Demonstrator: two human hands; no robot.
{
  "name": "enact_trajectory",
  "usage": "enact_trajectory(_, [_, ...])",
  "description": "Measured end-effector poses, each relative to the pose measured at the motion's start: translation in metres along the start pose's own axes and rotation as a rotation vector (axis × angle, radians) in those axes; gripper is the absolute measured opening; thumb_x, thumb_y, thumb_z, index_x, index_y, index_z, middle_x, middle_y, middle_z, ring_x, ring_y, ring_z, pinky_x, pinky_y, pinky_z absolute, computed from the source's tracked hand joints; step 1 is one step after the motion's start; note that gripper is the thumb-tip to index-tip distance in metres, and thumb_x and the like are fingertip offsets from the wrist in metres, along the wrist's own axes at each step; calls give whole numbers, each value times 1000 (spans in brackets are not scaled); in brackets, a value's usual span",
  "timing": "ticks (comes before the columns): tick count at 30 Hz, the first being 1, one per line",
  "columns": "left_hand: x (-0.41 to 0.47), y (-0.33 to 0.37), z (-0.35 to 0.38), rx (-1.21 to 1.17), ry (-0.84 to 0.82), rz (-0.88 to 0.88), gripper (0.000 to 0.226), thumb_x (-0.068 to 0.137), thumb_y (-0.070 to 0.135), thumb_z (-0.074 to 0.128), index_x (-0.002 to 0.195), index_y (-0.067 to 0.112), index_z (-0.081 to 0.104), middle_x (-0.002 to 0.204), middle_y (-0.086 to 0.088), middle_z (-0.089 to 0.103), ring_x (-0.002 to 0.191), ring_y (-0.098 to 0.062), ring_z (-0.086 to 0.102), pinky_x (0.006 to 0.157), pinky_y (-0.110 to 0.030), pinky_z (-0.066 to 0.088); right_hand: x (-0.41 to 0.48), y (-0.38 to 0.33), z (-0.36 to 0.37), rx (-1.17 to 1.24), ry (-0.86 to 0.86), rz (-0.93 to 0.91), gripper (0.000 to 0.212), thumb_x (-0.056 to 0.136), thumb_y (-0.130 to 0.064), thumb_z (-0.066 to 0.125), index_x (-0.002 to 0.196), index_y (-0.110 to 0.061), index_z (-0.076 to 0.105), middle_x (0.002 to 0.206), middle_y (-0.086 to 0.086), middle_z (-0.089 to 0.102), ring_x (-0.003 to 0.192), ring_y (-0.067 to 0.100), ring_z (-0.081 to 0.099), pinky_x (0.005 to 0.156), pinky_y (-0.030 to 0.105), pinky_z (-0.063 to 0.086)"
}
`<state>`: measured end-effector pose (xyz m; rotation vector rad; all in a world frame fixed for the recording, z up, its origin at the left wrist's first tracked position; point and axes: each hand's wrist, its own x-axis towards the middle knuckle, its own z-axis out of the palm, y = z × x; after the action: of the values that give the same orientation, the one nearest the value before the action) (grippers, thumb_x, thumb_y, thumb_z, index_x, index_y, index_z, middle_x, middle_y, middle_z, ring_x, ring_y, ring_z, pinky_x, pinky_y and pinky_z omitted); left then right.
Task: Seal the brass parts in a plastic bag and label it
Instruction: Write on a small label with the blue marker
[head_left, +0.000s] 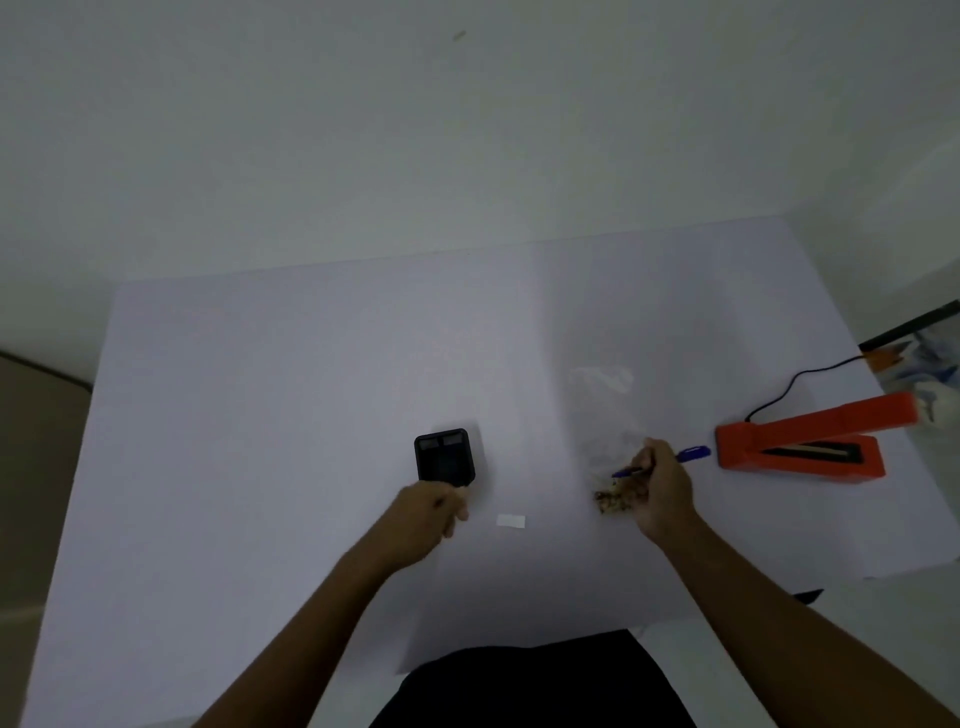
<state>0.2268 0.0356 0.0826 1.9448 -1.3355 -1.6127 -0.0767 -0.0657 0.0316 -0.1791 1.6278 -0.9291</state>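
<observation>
A clear plastic bag (605, 410) lies on the white table (270, 395), its near end filled with small brass parts (613, 500). My right hand (662, 493) rests beside those parts and is shut on a blue pen (688, 455) whose tip points left over the bag. A small white label (510, 521) lies flat between my hands. My left hand (431, 512) hovers curled just left of the label and below a black tray; I cannot tell whether its fingers pinch anything.
A black rectangular tray (444, 457) stands left of centre. An orange heat sealer (802, 441) with a black cord (800, 382) sits at the right, its arm raised. Clutter lies past the table's right edge (919, 364).
</observation>
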Motion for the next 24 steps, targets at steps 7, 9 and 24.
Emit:
enact_trajectory(7, [35,-57,38,339,270,-84,21,96,23,57,107,10,68,99,-11,71,82,-20,66,78,-29,53,-34,46,32,-226,-205,13,43,93,-28,59,53,-17,45,51,-1,41,38,11,29,44,26,23])
enact_trajectory(9, [40,-67,46,396,293,-81,20,95,23,57,105,7,65,97,-12,71,82,-23,67,73,-29,51,-43,64,35,-279,-220,34,46,94,-29,59,51,-18,45,49,-2,39,38,11,29,44,25,22])
enact_trajectory(24, [60,-98,65,589,334,-30,18,90,20,59,76,9,65,71,-5,68,57,-19,60,51,-24,41,-46,77,10,-502,-286,-25,52,96,-31,56,48,-12,49,41,0,34,36,12,28,42,22,24])
